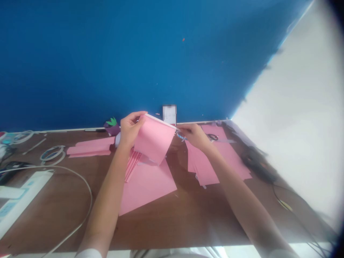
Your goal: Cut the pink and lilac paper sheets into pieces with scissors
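My left hand (130,127) grips a sheet of pink paper (156,138) by its upper left corner, thumb in front. The sheet is held up above the table and tilts down to the right. Along its top edge runs a white tape strip (161,120). At the strip's right end the fingers of my right hand (195,134) are pinched together; whether the paper's corner is in that pinch too, I cannot tell. Beneath the raised sheet lie a larger pink sheet (150,190) and several thin rolled or folded pink paper strips (132,166).
Pink sheets (228,157) with scissors (212,137) lie at right. Folded pink paper (91,147), tape rolls (52,154) and a power strip (27,193) with a looping cable are at left. A phone (169,115) leans on the blue wall. A dark object (258,165) sits far right.
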### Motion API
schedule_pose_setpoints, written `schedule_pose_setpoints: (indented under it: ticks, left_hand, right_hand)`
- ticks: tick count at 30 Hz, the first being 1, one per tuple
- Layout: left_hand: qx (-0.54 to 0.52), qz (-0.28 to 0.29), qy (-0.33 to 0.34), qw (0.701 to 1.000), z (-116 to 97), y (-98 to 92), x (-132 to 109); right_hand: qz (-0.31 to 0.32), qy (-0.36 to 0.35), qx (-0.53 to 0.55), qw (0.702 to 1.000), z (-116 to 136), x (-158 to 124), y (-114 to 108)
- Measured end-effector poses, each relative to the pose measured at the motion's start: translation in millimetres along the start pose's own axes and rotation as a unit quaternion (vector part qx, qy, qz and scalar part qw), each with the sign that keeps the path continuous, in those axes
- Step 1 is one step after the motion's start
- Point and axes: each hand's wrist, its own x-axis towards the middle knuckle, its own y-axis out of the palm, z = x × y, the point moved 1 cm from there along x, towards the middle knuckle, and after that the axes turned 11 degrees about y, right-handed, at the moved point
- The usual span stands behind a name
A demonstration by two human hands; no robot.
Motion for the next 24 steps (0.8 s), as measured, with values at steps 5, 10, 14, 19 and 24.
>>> schedule_pose_setpoints:
  ticks: [5, 10, 14, 19, 24]
  left_hand:
    - [-0.006, -0.01, -0.003, 1.0, 2.5, -0.9, 0.2]
    - [-0.011, -0.007, -0.004, 1.0, 3.0, -0.5, 0.2]
    - [-0.004, -0.008, -0.004, 1.0, 1.6, -0.2, 0.5]
    - [0.001, -0.004, 0.005, 1.0, 0.8, -0.4, 0.9]
    - [0.004, -0.002, 0.005, 1.0, -0.8, 0.0, 1.0]
  right_hand:
    - [0.006, 0.023, 0.002, 1.0, 4.8, -2.9, -2.8]
    - [-0.001, 0.026, -0.007, 1.0, 7.0, -4.4, -3.4]
    - [-0.002, 0.02, -0.01, 1.0, 4.9, -3.2, -1.5]
    - [-0.002, 0.019, -0.019, 1.0, 1.6, -1.8, -0.5]
    - [-0.006, 0.022, -0.016, 1.0, 0.2, -2.0, 0.2]
